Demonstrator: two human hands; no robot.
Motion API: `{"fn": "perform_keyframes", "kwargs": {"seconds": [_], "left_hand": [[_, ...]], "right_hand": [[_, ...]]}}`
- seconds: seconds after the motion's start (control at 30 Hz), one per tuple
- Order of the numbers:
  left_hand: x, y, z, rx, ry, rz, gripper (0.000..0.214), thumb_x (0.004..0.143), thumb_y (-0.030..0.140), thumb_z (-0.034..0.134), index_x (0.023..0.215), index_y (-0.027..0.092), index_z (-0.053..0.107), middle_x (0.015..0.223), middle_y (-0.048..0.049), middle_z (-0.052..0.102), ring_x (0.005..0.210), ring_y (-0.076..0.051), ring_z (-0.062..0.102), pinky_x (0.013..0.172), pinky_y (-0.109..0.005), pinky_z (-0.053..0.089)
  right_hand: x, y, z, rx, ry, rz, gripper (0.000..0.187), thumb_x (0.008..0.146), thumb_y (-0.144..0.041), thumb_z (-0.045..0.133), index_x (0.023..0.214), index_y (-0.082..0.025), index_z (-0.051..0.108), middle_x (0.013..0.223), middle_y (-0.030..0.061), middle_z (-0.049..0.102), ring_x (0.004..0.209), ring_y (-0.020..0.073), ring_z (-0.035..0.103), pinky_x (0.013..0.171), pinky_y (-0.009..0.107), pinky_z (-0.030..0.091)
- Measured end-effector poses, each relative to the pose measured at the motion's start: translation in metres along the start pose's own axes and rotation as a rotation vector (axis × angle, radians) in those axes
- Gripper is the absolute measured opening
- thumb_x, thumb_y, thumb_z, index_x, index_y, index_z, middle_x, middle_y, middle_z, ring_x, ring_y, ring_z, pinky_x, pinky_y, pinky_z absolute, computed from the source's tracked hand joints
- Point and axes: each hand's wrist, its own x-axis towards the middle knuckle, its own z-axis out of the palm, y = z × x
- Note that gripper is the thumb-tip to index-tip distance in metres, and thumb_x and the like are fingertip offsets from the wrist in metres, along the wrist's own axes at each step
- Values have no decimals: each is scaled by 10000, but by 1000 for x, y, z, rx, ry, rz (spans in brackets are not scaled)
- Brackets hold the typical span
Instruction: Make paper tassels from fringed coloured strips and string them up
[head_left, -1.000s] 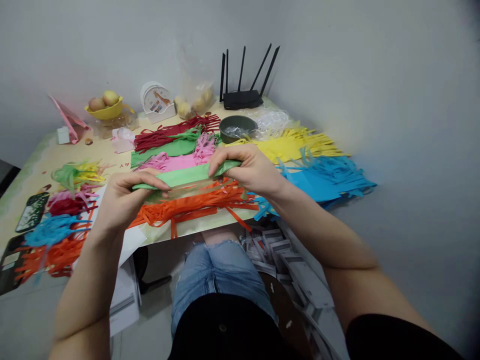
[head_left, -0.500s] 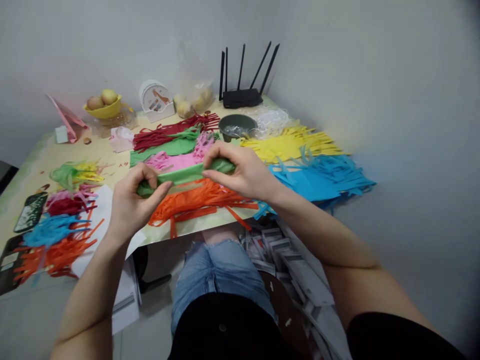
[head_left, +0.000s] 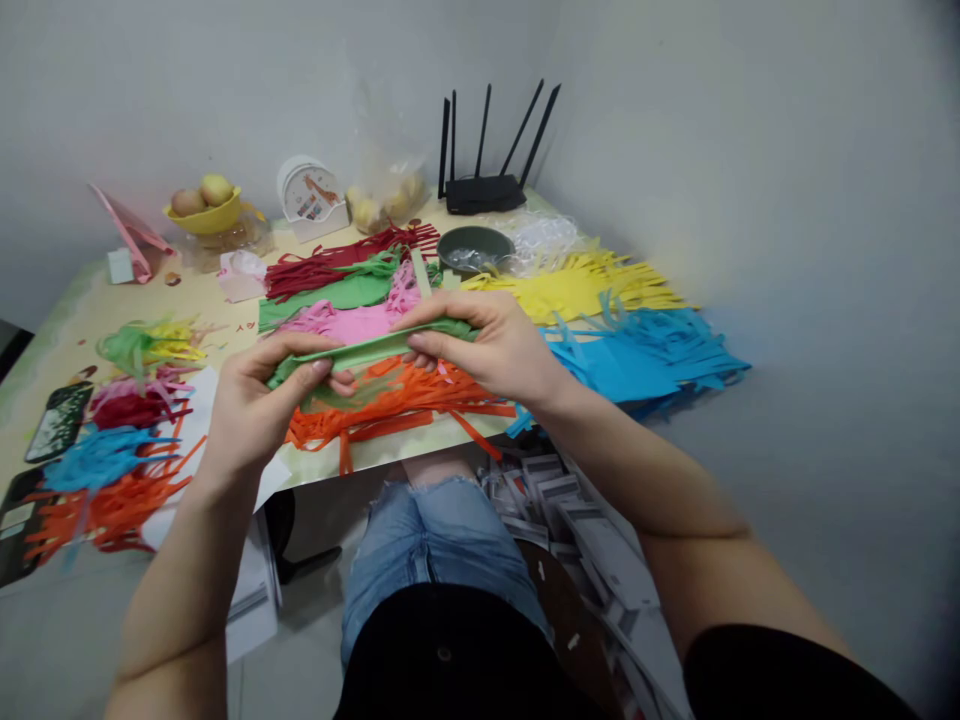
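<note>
A strip of green tissue-like sheet (head_left: 367, 350) is stretched between my two hands above the table. My left hand (head_left: 259, 400) pinches its left end between thumb and fingers. At the other end my right hand (head_left: 491, 345) grips it the same way, and thin fringe strips stick up and hang near those fingers. Beneath the held piece lies an orange fringed sheet (head_left: 397, 405). Just behind are a pink fringed sheet (head_left: 352, 322), a green one (head_left: 330, 298) and a dark red one (head_left: 322, 268).
Yellow (head_left: 555, 290) and blue fringed sheets (head_left: 615, 360) cover the table's right side. Bundled fringes (head_left: 112, 460) and a phone (head_left: 58, 422) lie at the left. Behind stand a dark green bowl (head_left: 476, 240), a router (head_left: 486, 194) and a yellow fruit bowl (head_left: 202, 215).
The green piece is pulled flatter and wider between my hands. My fingers have straightened along it, the right hand has shifted slightly right, and loose strips now show around it.
</note>
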Motion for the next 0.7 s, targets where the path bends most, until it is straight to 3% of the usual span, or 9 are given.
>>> {"fn": "perform_keyframes", "kwargs": {"seconds": [0.2, 0.33, 0.47, 0.57, 0.63, 0.7], "left_hand": [[-2, 3, 8, -169, 72, 0, 72, 706, 229, 792, 715, 181, 739, 584, -10, 688, 598, -153, 693, 690, -296, 619], [-3, -1, 5, -130, 25, 69, 87, 758, 254, 753, 724, 177, 732, 656, -27, 703, 648, -159, 687, 785, -337, 613], [-5, -4, 3, 139, 36, 155, 211, 806, 329, 748, 681, 187, 656, 658, -21, 665, 655, -160, 641, 726, -313, 565], [-6, -3, 5, 357, 85, 229, 286, 817, 300, 746, 631, 206, 550, 640, 7, 609, 614, -129, 562, 650, -273, 502], [-5, -3, 6, 453, 88, 283, 200, 812, 274, 748, 709, 213, 589, 691, 12, 626, 618, -122, 553, 619, -255, 469], [-5, -4, 5, 536, 64, 307, 103, 813, 253, 745, 878, 219, 673, 778, 3, 685, 651, -125, 592, 630, -244, 468]], "right_hand": [[2, 10, 6, 163, 19, -7, 171, 831, -261, 691, 913, -149, 791, 773, 30, 761, 679, 110, 695, 649, 225, 587], [4, 10, 3, 115, -2, -19, 168, 816, -242, 666, 854, -138, 793, 788, 43, 769, 685, 113, 695, 651, 225, 581], [4, 7, 2, -14, -31, -32, 214, 841, -328, 692, 838, -133, 779, 782, 50, 763, 691, 126, 687, 671, 242, 561], [3, 5, 4, -207, 16, -89, 164, 848, -283, 705, 927, -155, 770, 928, 56, 784, 848, 160, 712, 807, 279, 557], [1, 4, 6, -322, 37, -110, 190, 861, -222, 671, 1021, -175, 761, 1075, 63, 780, 986, 184, 712, 909, 308, 537], [0, 3, 6, -404, 30, -92, 182, 873, -195, 638, 1012, -176, 755, 1072, 65, 780, 990, 192, 710, 914, 314, 526]]}}
